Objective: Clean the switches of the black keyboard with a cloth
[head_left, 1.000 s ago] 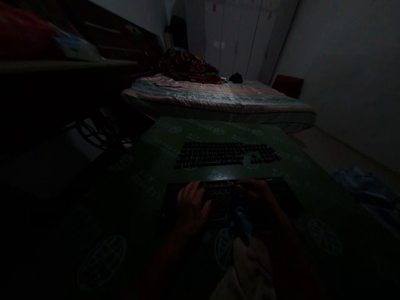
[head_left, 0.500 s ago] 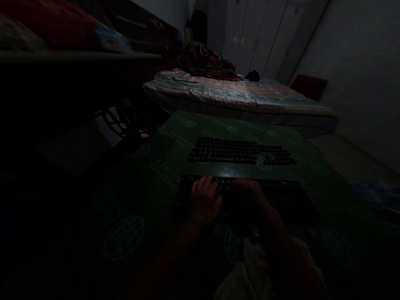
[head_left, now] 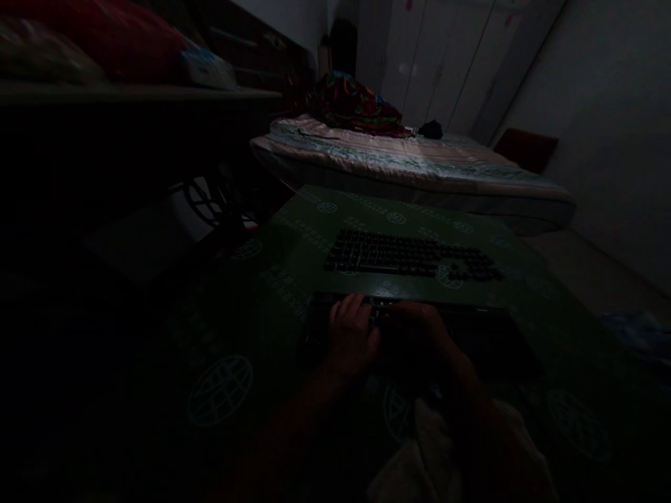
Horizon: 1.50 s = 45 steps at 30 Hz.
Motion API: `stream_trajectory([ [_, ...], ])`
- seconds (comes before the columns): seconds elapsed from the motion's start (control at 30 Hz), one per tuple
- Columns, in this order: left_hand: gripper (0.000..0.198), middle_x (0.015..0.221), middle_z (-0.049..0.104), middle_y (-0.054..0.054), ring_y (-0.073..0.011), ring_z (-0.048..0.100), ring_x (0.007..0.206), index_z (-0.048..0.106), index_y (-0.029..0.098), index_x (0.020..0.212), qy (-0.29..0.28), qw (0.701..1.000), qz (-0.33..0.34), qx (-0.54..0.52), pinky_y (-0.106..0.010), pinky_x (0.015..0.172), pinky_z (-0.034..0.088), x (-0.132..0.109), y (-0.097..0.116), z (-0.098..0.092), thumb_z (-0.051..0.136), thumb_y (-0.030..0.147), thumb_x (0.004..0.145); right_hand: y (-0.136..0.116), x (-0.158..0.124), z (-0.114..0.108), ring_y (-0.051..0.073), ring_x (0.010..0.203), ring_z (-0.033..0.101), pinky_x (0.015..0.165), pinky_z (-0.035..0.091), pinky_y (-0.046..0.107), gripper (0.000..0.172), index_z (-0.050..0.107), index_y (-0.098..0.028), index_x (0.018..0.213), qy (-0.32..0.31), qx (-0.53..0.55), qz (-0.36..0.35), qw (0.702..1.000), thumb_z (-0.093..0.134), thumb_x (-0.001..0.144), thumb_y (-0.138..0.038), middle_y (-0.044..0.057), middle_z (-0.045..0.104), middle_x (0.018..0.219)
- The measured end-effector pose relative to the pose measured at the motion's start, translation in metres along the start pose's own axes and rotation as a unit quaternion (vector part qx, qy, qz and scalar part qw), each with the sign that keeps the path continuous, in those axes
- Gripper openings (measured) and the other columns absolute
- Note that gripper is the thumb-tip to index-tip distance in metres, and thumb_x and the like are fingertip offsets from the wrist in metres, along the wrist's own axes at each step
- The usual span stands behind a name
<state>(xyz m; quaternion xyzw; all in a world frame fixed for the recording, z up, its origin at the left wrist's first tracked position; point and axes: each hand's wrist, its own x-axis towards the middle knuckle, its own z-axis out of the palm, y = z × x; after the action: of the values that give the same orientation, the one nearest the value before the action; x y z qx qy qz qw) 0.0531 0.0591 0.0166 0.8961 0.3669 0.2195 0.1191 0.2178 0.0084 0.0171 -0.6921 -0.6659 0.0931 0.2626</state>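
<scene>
In dim light a black keyboard (head_left: 493,335) lies on a green printed table covering. My left hand (head_left: 350,328) rests on its left part, palm down with fingers stretched forward. Close beside it, my right hand (head_left: 414,325) is bent over the keyboard's middle with fingers curled in. Whatever those fingers hold is lost in shadow. Beyond the keyboard, black keycaps (head_left: 388,253) are laid out in keyboard order, with the green cover showing through a gap at their right. A pale cloth (head_left: 419,454) lies below my right forearm.
The green table covering (head_left: 283,279) bears white globe prints. Behind the table stands a bed (head_left: 419,157) with a bunched floral blanket (head_left: 356,105). A dark shelf (head_left: 157,94) at the left carries a red bag (head_left: 120,42). Bluish fabric (head_left: 637,335) lies at the right.
The whole view has shifted slightly, so everything appears a little further right. Both hands stay at the same part of the keyboard, with little visible change in their pose.
</scene>
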Motion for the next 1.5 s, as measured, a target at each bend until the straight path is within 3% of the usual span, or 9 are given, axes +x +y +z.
stream_trajectory([
  [0.37, 0.028, 0.121, 0.056, -0.017, -0.0296, 0.048, 0.117, 0.059, 0.012, 0.100, 0.045, 0.998, -0.002, -0.036, -0.048, 0.098, 0.039, 0.002, 0.001, -0.003, 0.054, 0.021, 0.074, -0.004, -0.008, -0.003, 0.021, 0.078, 0.067, 0.073, 0.050, 0.032, 0.023, 0.072, -0.019, 0.087, 0.056, 0.195, 0.019, 0.979, 0.057, 0.077, -0.033, 0.007, 0.073, 0.087],
  [0.57, 0.023, 0.115, 0.058, -0.014, -0.0267, 0.050, 0.112, 0.060, 0.014, 0.094, 0.127, 0.991, -0.012, -0.032, -0.044, 0.096, 0.044, 0.015, -0.023, -0.005, 0.049, 0.015, 0.074, -0.009, -0.007, -0.005, 0.021, 0.076, 0.066, 0.069, 0.050, 0.030, 0.026, 0.072, -0.017, 0.085, 0.043, 0.236, 0.057, 0.969, 0.059, 0.076, -0.038, 0.005, 0.073, 0.083],
  [0.73, 0.024, 0.113, 0.058, -0.013, -0.0265, 0.049, 0.112, 0.060, 0.015, 0.095, 0.158, 0.985, -0.062, -0.004, -0.043, 0.097, 0.041, 0.023, -0.044, -0.012, 0.047, 0.016, 0.075, -0.015, 0.005, -0.006, 0.020, 0.071, 0.066, 0.063, 0.050, 0.029, 0.028, 0.072, -0.016, 0.084, 0.002, 0.238, 0.067, 0.969, 0.060, 0.074, -0.039, 0.006, 0.072, 0.079],
  [0.9, 0.026, 0.113, 0.058, -0.014, -0.0258, 0.050, 0.112, 0.060, 0.012, 0.098, 0.113, 0.986, -0.121, 0.017, -0.038, 0.098, 0.040, 0.025, -0.052, -0.019, 0.047, 0.018, 0.076, -0.015, 0.018, 0.000, 0.019, 0.070, 0.064, 0.062, 0.047, 0.026, 0.024, 0.072, -0.017, 0.080, -0.051, 0.190, 0.035, 0.980, 0.060, 0.075, -0.037, 0.005, 0.071, 0.075],
  [1.03, 0.023, 0.105, 0.061, -0.012, -0.0237, 0.053, 0.107, 0.061, 0.013, 0.093, 0.053, 0.989, -0.139, 0.011, -0.035, 0.096, 0.040, 0.025, -0.052, -0.021, 0.046, 0.018, 0.077, -0.014, 0.016, -0.001, 0.018, 0.068, 0.063, 0.059, 0.046, 0.025, 0.027, 0.072, -0.016, 0.081, -0.074, 0.227, 0.061, 0.969, 0.058, 0.075, -0.039, 0.005, 0.070, 0.074],
  [1.17, 0.021, 0.104, 0.062, -0.010, -0.0221, 0.054, 0.104, 0.061, 0.015, 0.092, 0.047, 0.988, -0.146, -0.007, -0.034, 0.093, 0.041, 0.024, -0.053, -0.020, 0.046, 0.020, 0.078, -0.013, 0.013, -0.004, 0.019, 0.069, 0.063, 0.062, 0.047, 0.027, 0.032, 0.071, -0.014, 0.080, -0.070, 0.284, 0.092, 0.952, 0.061, 0.070, -0.043, 0.006, 0.070, 0.076],
  [1.5, 0.019, 0.104, 0.062, -0.009, -0.0208, 0.055, 0.100, 0.060, 0.017, 0.092, 0.028, 0.986, -0.164, -0.012, -0.033, 0.088, 0.041, 0.022, -0.053, -0.021, 0.046, 0.023, 0.080, -0.009, 0.001, -0.013, 0.018, 0.064, 0.062, 0.057, 0.046, 0.027, 0.032, 0.071, -0.013, 0.081, -0.056, 0.278, 0.136, 0.949, 0.061, 0.072, -0.042, 0.006, 0.069, 0.073],
])
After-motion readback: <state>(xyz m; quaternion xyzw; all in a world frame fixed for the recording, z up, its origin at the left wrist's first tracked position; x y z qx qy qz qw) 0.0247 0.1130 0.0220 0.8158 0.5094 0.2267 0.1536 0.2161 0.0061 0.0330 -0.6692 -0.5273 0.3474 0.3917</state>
